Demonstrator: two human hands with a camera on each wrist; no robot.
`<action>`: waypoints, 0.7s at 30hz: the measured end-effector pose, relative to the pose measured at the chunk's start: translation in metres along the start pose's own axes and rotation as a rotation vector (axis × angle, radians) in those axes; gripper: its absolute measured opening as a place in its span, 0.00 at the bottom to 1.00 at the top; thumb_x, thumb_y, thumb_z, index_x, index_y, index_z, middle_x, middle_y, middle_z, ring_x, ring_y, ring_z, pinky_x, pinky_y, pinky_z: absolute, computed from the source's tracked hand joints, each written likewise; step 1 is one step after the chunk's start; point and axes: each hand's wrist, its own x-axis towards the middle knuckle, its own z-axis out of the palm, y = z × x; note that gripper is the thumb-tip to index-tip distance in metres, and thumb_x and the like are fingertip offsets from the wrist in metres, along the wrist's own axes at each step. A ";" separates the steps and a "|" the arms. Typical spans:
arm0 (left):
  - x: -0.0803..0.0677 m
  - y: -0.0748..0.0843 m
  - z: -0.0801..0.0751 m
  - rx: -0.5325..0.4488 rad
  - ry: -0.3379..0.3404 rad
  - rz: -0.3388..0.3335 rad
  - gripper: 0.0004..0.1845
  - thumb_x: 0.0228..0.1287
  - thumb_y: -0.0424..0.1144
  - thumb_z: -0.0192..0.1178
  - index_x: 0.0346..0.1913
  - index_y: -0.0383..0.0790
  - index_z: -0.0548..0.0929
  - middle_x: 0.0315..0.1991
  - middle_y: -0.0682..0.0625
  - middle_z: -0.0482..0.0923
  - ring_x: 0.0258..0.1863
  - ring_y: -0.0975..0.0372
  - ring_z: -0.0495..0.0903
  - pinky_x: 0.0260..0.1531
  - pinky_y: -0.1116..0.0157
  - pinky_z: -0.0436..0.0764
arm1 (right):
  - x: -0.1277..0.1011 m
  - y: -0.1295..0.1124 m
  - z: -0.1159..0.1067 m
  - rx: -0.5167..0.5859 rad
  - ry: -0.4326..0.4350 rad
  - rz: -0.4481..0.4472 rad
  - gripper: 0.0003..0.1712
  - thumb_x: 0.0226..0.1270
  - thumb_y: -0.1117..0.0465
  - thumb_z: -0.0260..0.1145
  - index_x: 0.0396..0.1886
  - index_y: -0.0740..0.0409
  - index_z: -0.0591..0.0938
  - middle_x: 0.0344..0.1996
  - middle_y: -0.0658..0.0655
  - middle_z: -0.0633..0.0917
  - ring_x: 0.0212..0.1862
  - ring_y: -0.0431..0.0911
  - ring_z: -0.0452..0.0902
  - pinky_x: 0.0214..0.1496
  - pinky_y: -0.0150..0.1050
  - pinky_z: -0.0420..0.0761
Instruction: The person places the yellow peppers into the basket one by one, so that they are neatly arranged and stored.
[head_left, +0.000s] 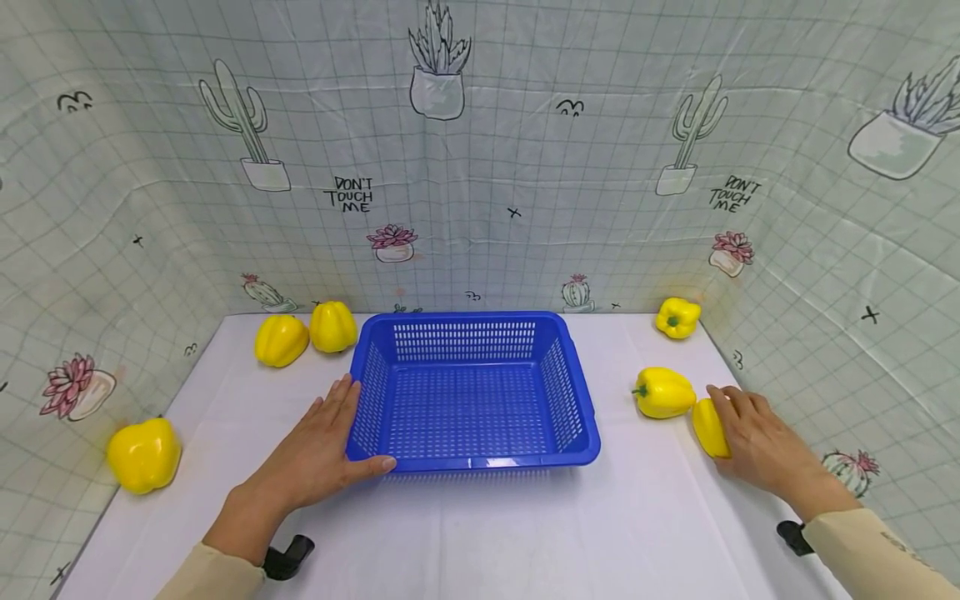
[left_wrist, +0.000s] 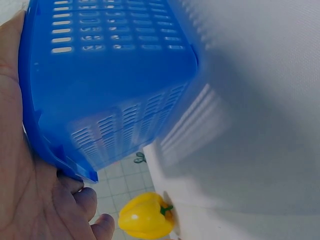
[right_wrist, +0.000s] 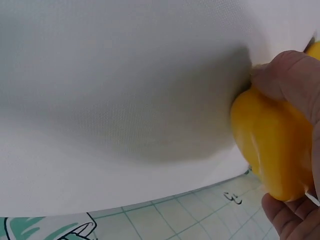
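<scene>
Head view: my left hand grips the blue basket at its eight o'clock; my right hand clasps a yellow pepper at its three o'clock. Left wrist: a second pepper lies at six o'clock. Right wrist: the yellow pepper sits in my grasp, three o'clock.

Left hand, right hand bare. Left beige cloth sleeve plain where visible, ends near wrist. Right beige cloth sleeve bears faint dark lettering-like marking, too small to read. Bent black fitting juts beside left sleeve's edge; second black fitting beside right's.
</scene>
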 end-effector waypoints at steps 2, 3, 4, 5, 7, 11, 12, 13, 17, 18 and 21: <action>0.000 0.000 0.000 -0.001 0.002 0.001 0.73 0.56 0.82 0.60 0.85 0.30 0.44 0.86 0.32 0.39 0.85 0.39 0.44 0.83 0.38 0.45 | -0.001 0.001 0.000 0.006 -0.010 -0.004 0.62 0.48 0.53 0.86 0.75 0.71 0.60 0.67 0.77 0.69 0.63 0.74 0.67 0.65 0.72 0.76; 0.000 0.000 0.000 0.000 0.003 0.003 0.73 0.56 0.82 0.60 0.85 0.30 0.44 0.86 0.32 0.39 0.85 0.39 0.44 0.83 0.38 0.45 | -0.001 0.001 -0.001 0.014 -0.020 -0.007 0.63 0.49 0.53 0.86 0.75 0.70 0.59 0.67 0.77 0.68 0.64 0.74 0.66 0.66 0.72 0.75; 0.000 0.000 0.000 0.002 0.004 0.005 0.73 0.56 0.82 0.59 0.85 0.30 0.44 0.86 0.32 0.39 0.85 0.39 0.44 0.83 0.38 0.46 | -0.002 0.002 -0.001 0.024 -0.029 -0.008 0.62 0.49 0.53 0.86 0.76 0.70 0.59 0.68 0.77 0.68 0.64 0.73 0.66 0.66 0.73 0.74; 0.000 0.000 0.000 0.002 0.006 0.007 0.73 0.56 0.82 0.59 0.85 0.30 0.44 0.86 0.32 0.39 0.85 0.39 0.44 0.83 0.38 0.46 | -0.003 0.002 -0.002 0.036 -0.038 -0.010 0.63 0.49 0.53 0.86 0.76 0.70 0.59 0.69 0.77 0.67 0.65 0.73 0.65 0.67 0.73 0.74; 0.000 -0.001 0.000 0.004 0.007 0.009 0.73 0.56 0.83 0.59 0.85 0.30 0.44 0.86 0.32 0.39 0.85 0.39 0.45 0.82 0.38 0.46 | -0.004 0.004 -0.002 0.056 -0.065 -0.008 0.64 0.50 0.54 0.86 0.78 0.70 0.56 0.70 0.76 0.66 0.66 0.73 0.64 0.68 0.74 0.72; 0.000 -0.002 0.000 0.000 0.005 0.008 0.73 0.56 0.83 0.58 0.85 0.30 0.44 0.86 0.32 0.39 0.85 0.39 0.45 0.82 0.38 0.47 | -0.004 0.007 -0.002 0.046 -0.053 -0.018 0.65 0.50 0.52 0.86 0.78 0.72 0.57 0.69 0.76 0.70 0.65 0.73 0.67 0.66 0.73 0.73; -0.001 -0.002 0.000 -0.001 0.005 0.008 0.73 0.56 0.83 0.58 0.85 0.30 0.44 0.86 0.32 0.39 0.85 0.39 0.45 0.82 0.38 0.47 | -0.004 0.007 -0.002 0.036 -0.035 -0.022 0.64 0.49 0.51 0.86 0.76 0.73 0.59 0.67 0.76 0.71 0.64 0.72 0.68 0.65 0.73 0.74; -0.001 -0.002 0.000 -0.001 0.005 0.008 0.73 0.56 0.83 0.58 0.85 0.30 0.44 0.86 0.32 0.39 0.85 0.39 0.45 0.82 0.38 0.47 | -0.003 0.007 -0.001 0.031 -0.011 -0.026 0.63 0.48 0.51 0.86 0.74 0.74 0.61 0.65 0.76 0.73 0.63 0.72 0.70 0.64 0.72 0.75; -0.001 -0.003 0.001 -0.006 0.005 0.007 0.73 0.56 0.83 0.58 0.85 0.31 0.43 0.86 0.32 0.39 0.85 0.39 0.45 0.82 0.38 0.47 | -0.003 0.007 0.004 0.048 0.028 -0.011 0.56 0.47 0.51 0.85 0.65 0.76 0.63 0.56 0.78 0.75 0.55 0.71 0.74 0.59 0.70 0.79; 0.000 -0.003 0.001 -0.007 0.005 0.008 0.73 0.56 0.83 0.58 0.85 0.31 0.43 0.86 0.32 0.39 0.85 0.39 0.45 0.82 0.38 0.47 | -0.002 0.007 0.005 0.058 0.034 -0.004 0.55 0.48 0.52 0.85 0.64 0.75 0.63 0.54 0.77 0.75 0.53 0.70 0.74 0.59 0.70 0.80; 0.000 -0.003 0.002 -0.008 0.006 0.010 0.72 0.57 0.83 0.58 0.85 0.31 0.43 0.86 0.33 0.39 0.85 0.39 0.45 0.82 0.38 0.47 | -0.002 0.006 0.005 0.062 0.048 0.009 0.54 0.48 0.53 0.84 0.63 0.76 0.62 0.52 0.78 0.75 0.50 0.70 0.75 0.57 0.69 0.81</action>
